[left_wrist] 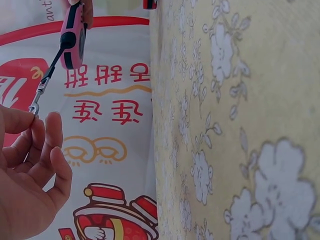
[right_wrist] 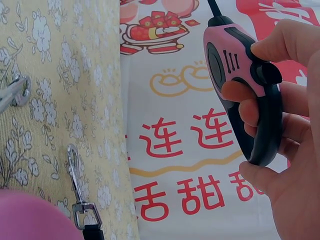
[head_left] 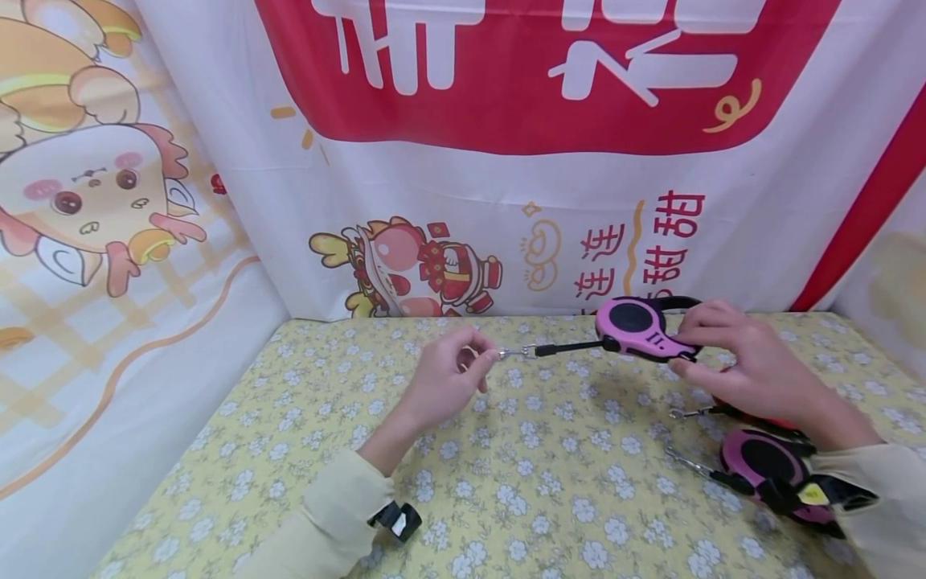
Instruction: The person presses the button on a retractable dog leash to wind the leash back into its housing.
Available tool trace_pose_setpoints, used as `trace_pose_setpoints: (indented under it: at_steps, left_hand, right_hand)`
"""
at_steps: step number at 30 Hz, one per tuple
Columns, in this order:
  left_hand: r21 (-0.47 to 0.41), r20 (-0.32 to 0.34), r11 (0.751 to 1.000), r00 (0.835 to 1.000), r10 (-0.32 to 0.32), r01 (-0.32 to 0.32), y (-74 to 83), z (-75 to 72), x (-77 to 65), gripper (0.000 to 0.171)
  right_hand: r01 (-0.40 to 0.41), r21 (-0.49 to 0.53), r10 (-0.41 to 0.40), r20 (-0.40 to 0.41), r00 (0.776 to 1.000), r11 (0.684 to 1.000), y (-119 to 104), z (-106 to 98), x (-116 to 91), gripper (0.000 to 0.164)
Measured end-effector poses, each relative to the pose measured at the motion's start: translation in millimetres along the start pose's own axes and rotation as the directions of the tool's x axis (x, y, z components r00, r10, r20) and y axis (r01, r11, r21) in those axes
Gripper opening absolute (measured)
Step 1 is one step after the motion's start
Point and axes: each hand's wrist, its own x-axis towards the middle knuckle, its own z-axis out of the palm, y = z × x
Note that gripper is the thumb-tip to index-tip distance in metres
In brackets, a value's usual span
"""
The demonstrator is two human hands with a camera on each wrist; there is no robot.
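My right hand [head_left: 745, 354] grips the black handle of a pink and black retractable dog leash [head_left: 631, 326], fingers through its loop and thumb near the button in the right wrist view. The leash is held up above the flowered cloth. From its nose a short black strap [head_left: 571, 347] runs left to a silver snap hook [head_left: 515, 351]. The end of that hook is pinched between thumb and forefinger of my left hand [head_left: 452, 374], the other fingers loosely bent. Seen from the left wrist, the strap and hook [left_wrist: 36, 102] form a straight line between both hands.
A second pink leash [head_left: 767, 462] lies on the cloth at the right, under my right forearm, its metal hook [right_wrist: 75, 172] pointing left. Behind it a red leash [head_left: 777, 418] is partly hidden by the arm. Printed fabric [head_left: 448, 177] hangs along the back and sides.
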Motion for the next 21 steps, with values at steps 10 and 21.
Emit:
trace_pose_setpoints:
  at_steps: [10, 21]
  left_hand:
    - [-0.002, 0.03, 1.0, 0.999, 0.018, -0.018, 3.4, 7.4, -2.4, 0.009]
    - [0.0, 0.047, 0.997, 0.996, 0.074, -0.074, 9.5, 17.2, -5.4, 0.008]
  right_hand:
    - [0.064, 0.022, -0.065, 0.01, 0.998, 0.998, -10.9, 2.9, 4.8, 0.026]
    - [0.105, 0.031, -0.106, 0.024, 0.994, 0.994, -25.7, 5.8, 9.5, 0.026]
